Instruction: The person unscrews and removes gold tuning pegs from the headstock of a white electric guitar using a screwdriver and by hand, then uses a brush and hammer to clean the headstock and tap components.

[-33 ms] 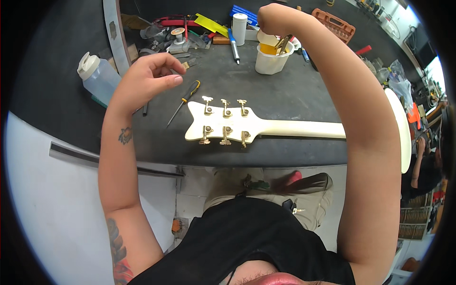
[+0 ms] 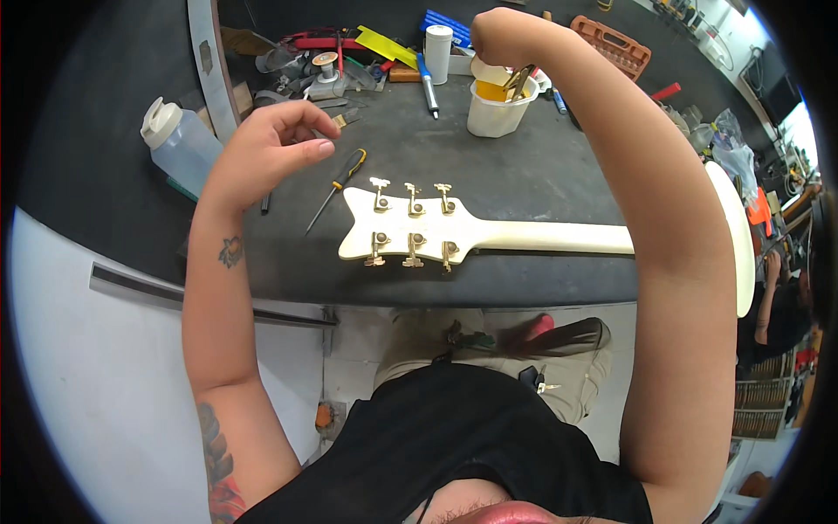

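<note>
My left hand (image 2: 266, 155) hovers over the left of the bench, thumb and fingers loosely curved and apart, with nothing visible between them. Just to its right lies a screwdriver (image 2: 347, 173) with a black and yellow handle. My right arm stretches to the back, where the wrist bends over and my right hand (image 2: 496, 37) is above a white plastic tub (image 2: 494, 120); its fingers are hidden. Metal tools stick up from the tub. Between my arms a cream guitar (image 2: 550, 237) lies back side up, its headstock with gold tuning machines pointing left. My right arm covers part of its neck.
A translucent bottle (image 2: 183, 138) stands beside my left wrist. Along the back are a white cylindrical container (image 2: 438, 54), a blue pen-like tool (image 2: 428, 86), a solder spool (image 2: 326, 61) and an orange case (image 2: 609, 45). Another person's arm (image 2: 767, 297) shows at the far right.
</note>
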